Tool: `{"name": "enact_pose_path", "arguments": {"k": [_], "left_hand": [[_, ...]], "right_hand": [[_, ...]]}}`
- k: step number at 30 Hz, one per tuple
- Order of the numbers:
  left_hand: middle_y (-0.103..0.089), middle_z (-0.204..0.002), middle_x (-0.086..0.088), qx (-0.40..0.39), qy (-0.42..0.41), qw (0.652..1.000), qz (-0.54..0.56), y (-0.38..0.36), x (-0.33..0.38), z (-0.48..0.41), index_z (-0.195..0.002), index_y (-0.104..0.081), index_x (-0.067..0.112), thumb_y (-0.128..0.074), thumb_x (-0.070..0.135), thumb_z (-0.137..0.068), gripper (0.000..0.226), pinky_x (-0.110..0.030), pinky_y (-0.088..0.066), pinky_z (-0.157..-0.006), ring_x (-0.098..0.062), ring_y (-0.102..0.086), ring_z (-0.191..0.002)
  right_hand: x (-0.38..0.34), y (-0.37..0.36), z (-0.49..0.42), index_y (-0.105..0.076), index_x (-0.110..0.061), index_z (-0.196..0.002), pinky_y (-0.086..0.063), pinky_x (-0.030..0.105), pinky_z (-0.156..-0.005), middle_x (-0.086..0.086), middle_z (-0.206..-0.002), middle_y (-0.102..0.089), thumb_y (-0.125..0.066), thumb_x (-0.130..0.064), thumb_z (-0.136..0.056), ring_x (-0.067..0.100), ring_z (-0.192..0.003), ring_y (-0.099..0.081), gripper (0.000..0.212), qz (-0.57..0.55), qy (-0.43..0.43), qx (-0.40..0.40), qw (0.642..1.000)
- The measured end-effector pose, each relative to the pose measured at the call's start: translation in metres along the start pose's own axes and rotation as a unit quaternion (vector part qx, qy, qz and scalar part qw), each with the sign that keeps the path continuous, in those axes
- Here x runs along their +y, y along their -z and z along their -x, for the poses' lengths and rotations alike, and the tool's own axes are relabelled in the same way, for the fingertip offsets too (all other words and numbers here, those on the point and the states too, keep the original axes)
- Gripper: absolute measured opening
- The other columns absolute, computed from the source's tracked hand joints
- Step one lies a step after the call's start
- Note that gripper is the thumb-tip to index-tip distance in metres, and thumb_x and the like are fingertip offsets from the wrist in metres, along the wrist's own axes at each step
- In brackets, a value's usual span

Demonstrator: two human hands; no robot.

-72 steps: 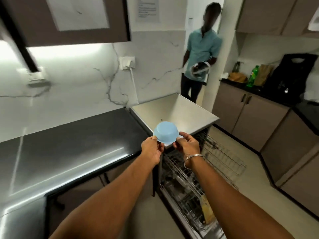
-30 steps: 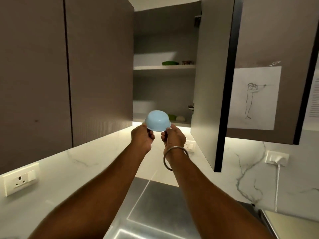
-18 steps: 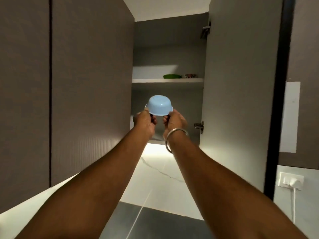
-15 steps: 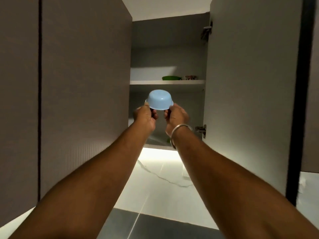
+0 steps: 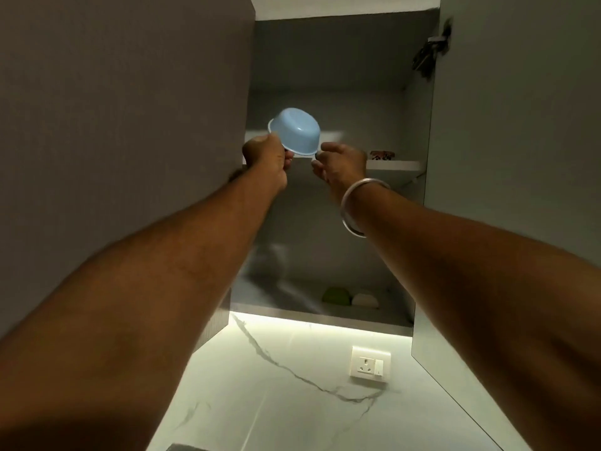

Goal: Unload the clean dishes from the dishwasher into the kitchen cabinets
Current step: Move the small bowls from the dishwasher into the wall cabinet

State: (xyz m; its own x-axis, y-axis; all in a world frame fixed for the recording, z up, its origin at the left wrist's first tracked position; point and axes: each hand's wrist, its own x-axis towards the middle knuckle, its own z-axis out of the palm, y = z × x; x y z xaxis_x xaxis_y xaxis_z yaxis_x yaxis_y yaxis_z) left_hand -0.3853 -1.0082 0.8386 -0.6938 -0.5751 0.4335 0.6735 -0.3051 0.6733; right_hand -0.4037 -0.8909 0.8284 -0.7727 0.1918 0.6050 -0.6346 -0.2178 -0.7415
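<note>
A small light-blue bowl [image 5: 294, 131] is held upside down and tilted in front of the open wall cabinet, level with the upper shelf [image 5: 393, 164]. My left hand [image 5: 267, 161] grips its rim on the left. My right hand [image 5: 340, 165] pinches the rim at the lower right with its fingertips; a metal bangle sits on that wrist. The bowl hides the left part of the upper shelf's edge.
The cabinet door [image 5: 520, 157] stands open on the right, and a closed door [image 5: 113, 125] is on the left. A small patterned dish [image 5: 382, 155] sits on the upper shelf. A green bowl [image 5: 336, 296] and a white bowl [image 5: 366, 300] sit on the lower shelf. A wall socket [image 5: 370, 366] is below.
Both hands have lifted the blue bowl from below the upper shelf to its level and tilted it to the left. The view has tipped further upward and closer to the cabinet.
</note>
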Motion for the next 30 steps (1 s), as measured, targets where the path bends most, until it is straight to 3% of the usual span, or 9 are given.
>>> {"name": "enact_pose_path", "arguments": {"k": [3, 6, 8, 11, 13, 18, 24, 27, 30], "left_hand": [[-0.073, -0.095, -0.012, 0.003, -0.053, 0.997, -0.063, -0.010, 0.000, -0.028, -0.116, -0.063, 0.010, -0.054, 0.021, -0.104, 0.019, -0.021, -0.054, -0.053, -0.014, -0.068, -0.066], [-0.064, -0.107, 0.000, -0.001, -0.165, 0.965, -0.202, -0.020, 0.003, -0.048, -0.118, -0.065, 0.013, -0.055, 0.023, -0.105, 0.019, -0.022, -0.056, -0.072, -0.015, -0.068, -0.097], [-0.061, -0.115, 0.001, -0.005, -0.249, 0.918, -0.310, -0.024, 0.003, -0.055, -0.117, -0.065, 0.014, -0.055, 0.024, -0.105, 0.018, -0.019, -0.047, -0.079, -0.013, -0.060, -0.108], [-0.061, -0.122, -0.008, -0.035, -0.335, 0.837, -0.432, -0.027, 0.000, -0.065, -0.117, -0.064, 0.015, -0.053, 0.025, -0.105, 0.019, -0.025, -0.043, -0.075, -0.021, -0.059, -0.110], [-0.062, -0.118, -0.009, -0.055, -0.363, 0.783, -0.502, -0.025, -0.002, -0.068, -0.114, -0.066, 0.018, -0.052, 0.024, -0.103, 0.020, -0.030, -0.042, -0.072, -0.024, -0.061, -0.105], [-0.061, -0.110, -0.010, -0.106, -0.386, 0.658, -0.639, -0.022, -0.005, -0.068, -0.115, -0.066, 0.017, -0.054, 0.011, -0.097, 0.022, -0.032, -0.043, -0.070, -0.025, -0.057, -0.092], [-0.061, -0.116, -0.014, -0.139, -0.393, 0.597, -0.686, -0.021, -0.003, -0.079, -0.122, -0.066, 0.015, -0.063, 0.015, -0.097, 0.025, -0.034, -0.047, -0.076, -0.026, -0.056, -0.094], [-0.061, -0.117, -0.016, -0.140, -0.383, 0.585, -0.701, -0.022, 0.004, -0.081, -0.123, -0.066, 0.013, -0.066, 0.017, -0.096, 0.028, -0.032, -0.043, -0.078, -0.029, -0.058, -0.101], [-0.062, -0.110, -0.015, -0.152, -0.355, 0.582, -0.716, -0.021, 0.007, -0.083, -0.119, -0.068, 0.012, -0.061, 0.017, -0.099, 0.022, -0.033, -0.042, -0.077, -0.025, -0.054, -0.093]], "right_hand": [[0.001, -0.002, -0.020, -0.069, -0.003, -0.120, -0.062, 0.037, -0.084, 0.014, -0.103, -0.072, -0.062, 0.009, -0.088, 0.026, -0.090, -0.073, 0.035, 0.056, 0.033, -0.011, 0.998], [0.004, -0.003, -0.037, -0.069, -0.005, -0.120, -0.061, 0.040, -0.088, 0.013, -0.110, -0.072, -0.064, 0.008, -0.089, 0.024, -0.095, -0.072, 0.034, 0.122, 0.075, -0.010, 0.990], [0.005, -0.006, -0.045, -0.070, -0.008, -0.117, -0.060, 0.040, -0.090, 0.010, -0.111, -0.071, -0.064, 0.002, -0.092, 0.022, -0.099, -0.071, 0.028, 0.200, 0.123, -0.005, 0.972], [0.004, -0.010, -0.058, -0.073, -0.013, -0.111, -0.058, 0.036, -0.092, 0.005, -0.111, -0.071, -0.063, 0.000, -0.092, 0.017, -0.102, -0.068, 0.024, 0.322, 0.189, -0.011, 0.928], [0.003, -0.011, -0.060, -0.073, -0.014, -0.109, -0.052, 0.027, -0.092, 0.003, -0.112, -0.071, -0.063, -0.003, -0.093, 0.015, -0.105, -0.067, 0.022, 0.407, 0.222, -0.014, 0.886], [0.002, -0.012, -0.059, -0.076, -0.011, -0.103, -0.053, 0.035, -0.100, 0.007, -0.110, -0.072, -0.067, -0.003, -0.091, 0.020, -0.108, -0.066, 0.016, 0.502, 0.252, -0.023, 0.827], [0.004, -0.011, -0.061, -0.075, -0.013, -0.109, -0.053, 0.035, -0.100, 0.006, -0.115, -0.071, -0.067, -0.004, -0.092, 0.019, -0.110, -0.065, 0.021, 0.491, 0.264, -0.017, 0.830], [0.003, -0.010, -0.062, -0.076, -0.013, -0.110, -0.053, 0.032, -0.098, 0.005, -0.114, -0.072, -0.068, -0.006, -0.092, 0.018, -0.108, -0.066, 0.021, 0.485, 0.257, -0.016, 0.836], [0.001, -0.009, -0.059, -0.076, -0.012, -0.110, -0.052, 0.031, -0.098, 0.005, -0.114, -0.072, -0.067, -0.005, -0.092, 0.018, -0.108, -0.066, 0.021, 0.479, 0.248, -0.027, 0.841]]}}
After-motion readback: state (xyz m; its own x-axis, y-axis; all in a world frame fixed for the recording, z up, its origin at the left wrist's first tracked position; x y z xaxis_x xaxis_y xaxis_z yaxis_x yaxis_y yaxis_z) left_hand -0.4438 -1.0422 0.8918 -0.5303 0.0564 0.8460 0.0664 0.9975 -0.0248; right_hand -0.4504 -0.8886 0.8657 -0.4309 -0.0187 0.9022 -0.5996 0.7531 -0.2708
